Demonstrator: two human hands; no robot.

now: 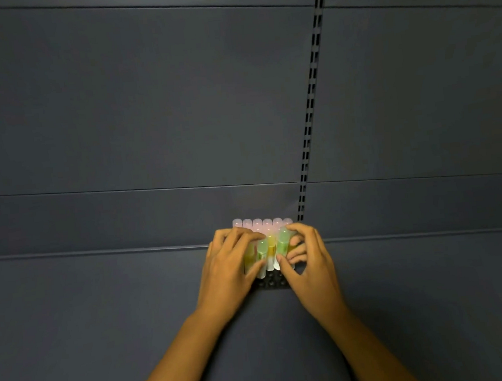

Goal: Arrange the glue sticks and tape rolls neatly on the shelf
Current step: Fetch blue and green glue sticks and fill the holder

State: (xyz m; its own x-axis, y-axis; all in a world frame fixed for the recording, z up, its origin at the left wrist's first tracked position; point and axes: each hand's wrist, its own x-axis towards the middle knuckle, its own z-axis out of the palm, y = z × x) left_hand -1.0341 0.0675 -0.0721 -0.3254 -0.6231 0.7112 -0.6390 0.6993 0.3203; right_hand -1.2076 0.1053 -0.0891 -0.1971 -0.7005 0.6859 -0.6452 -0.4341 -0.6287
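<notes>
Several glue sticks [261, 223] stand packed in rows on a dark shelf [102, 309], against its back wall. The back row has pale pink caps; nearer ones are green and yellow. A black studded tray [274, 281] shows under them at the front. My left hand [230, 268] curls round the left side of the cluster, thumb at the front. My right hand [309, 261] grips a green glue stick [283, 243] that leans at the cluster's right side, fingers curled round it. No tape rolls are in view.
The dark grey back wall [145, 108] is made of panels with horizontal seams. A slotted upright rail [311, 94] runs down it to just right of the glue sticks. The shelf surface spreads wide to the left and right of my hands.
</notes>
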